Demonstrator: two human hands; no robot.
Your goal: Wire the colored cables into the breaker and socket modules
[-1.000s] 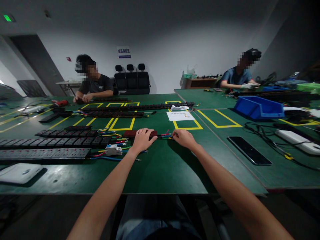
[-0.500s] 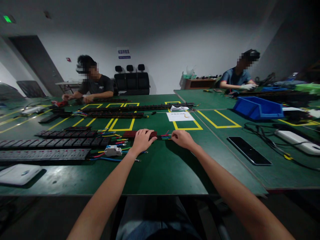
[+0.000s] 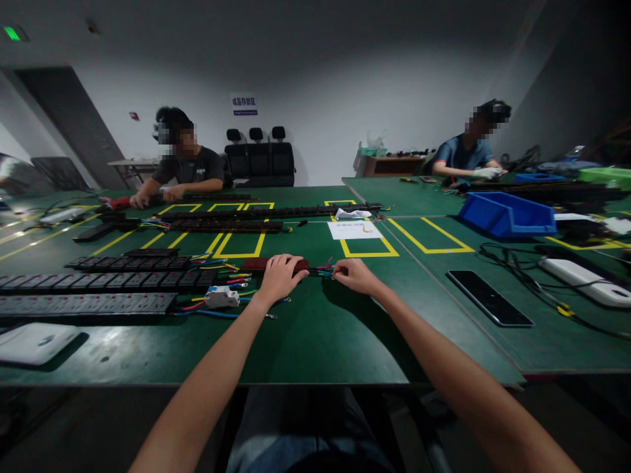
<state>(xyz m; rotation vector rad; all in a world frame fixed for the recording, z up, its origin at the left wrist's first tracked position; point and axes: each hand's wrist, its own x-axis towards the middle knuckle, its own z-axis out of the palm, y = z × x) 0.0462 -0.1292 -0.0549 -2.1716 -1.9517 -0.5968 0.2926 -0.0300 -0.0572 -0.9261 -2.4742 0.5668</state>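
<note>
My left hand (image 3: 280, 276) lies over a dark red block (image 3: 256, 263) on the green table (image 3: 320, 335), fingers curled on its right end. My right hand (image 3: 355, 274) pinches the coloured wires (image 3: 323, 269) that stick out of the block's right side. Both forearms reach in from the bottom edge. Just left of my left hand lie a small white breaker (image 3: 221, 297) and loose red, blue and green leads (image 3: 217, 312).
Long black power strips (image 3: 98, 281) lie in rows at left, more strips (image 3: 266, 212) further back. A white pad (image 3: 34, 341) sits front left, a black phone (image 3: 489, 297) at right, a blue bin (image 3: 507, 213) and cables beyond. Two other people work at the far side.
My right hand has slid a little left along the wires toward the block. My left hand has stayed put. The person at far left has shifted their hands.
</note>
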